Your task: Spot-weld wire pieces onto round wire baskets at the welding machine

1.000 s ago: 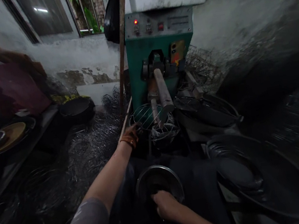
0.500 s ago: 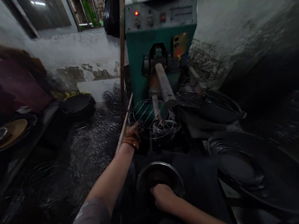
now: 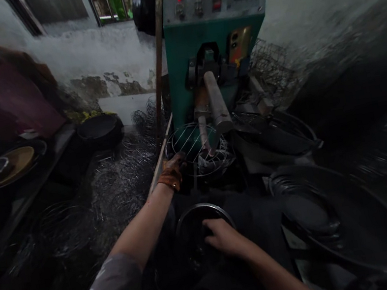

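Since a moment ago the right hand has slid from the near rim into the steel bowl, fingers spread, while the gloved left hand, fingers closed, should steady the wire basket under the green machine's bar.

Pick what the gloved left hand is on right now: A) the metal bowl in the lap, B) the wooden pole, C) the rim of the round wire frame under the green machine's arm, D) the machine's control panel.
C: the left hand, in a brown glove, grips the edge of the round wire frame under the green machine, while the bare right hand reaches into the metal bowl.
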The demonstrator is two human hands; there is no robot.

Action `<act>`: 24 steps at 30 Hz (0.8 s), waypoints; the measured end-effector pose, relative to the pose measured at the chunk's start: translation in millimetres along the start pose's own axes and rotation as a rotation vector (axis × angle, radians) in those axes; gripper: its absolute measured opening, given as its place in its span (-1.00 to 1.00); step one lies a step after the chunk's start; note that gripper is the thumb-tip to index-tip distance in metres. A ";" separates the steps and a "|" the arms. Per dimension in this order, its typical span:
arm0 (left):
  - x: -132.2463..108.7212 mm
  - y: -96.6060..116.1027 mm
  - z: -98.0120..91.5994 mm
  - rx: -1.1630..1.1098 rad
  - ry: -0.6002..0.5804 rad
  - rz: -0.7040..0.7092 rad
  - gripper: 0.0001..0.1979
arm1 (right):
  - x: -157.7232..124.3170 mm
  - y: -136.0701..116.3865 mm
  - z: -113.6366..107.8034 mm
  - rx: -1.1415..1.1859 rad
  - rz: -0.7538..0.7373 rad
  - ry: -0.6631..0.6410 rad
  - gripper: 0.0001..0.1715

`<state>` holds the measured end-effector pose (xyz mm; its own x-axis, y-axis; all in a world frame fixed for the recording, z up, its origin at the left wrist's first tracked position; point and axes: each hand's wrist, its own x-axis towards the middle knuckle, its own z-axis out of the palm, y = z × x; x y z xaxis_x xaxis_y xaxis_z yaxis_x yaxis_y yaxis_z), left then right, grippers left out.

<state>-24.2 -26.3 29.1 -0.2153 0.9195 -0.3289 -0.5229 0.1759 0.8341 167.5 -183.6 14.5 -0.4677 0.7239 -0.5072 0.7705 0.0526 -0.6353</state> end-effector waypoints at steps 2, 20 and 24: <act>0.9 -6.0 6.0 0.000 0.033 -0.019 -0.51 | 0.4 3.9 -16.8 0.248 -0.035 0.072 -0.76; -22.5 -15.3 14.7 -0.087 0.067 -0.020 -0.43 | 59.7 10.2 -89.5 0.978 -0.147 0.723 -0.47; -14.6 -19.6 14.3 -0.105 0.079 -0.063 -0.49 | 73.7 3.2 -84.4 1.051 -0.216 0.852 -0.40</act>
<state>1.0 -38.1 23.9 -0.2413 0.8765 -0.4166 -0.6201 0.1910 0.7609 172.0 -72.0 24.3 0.1675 0.9831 -0.0736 -0.1502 -0.0484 -0.9875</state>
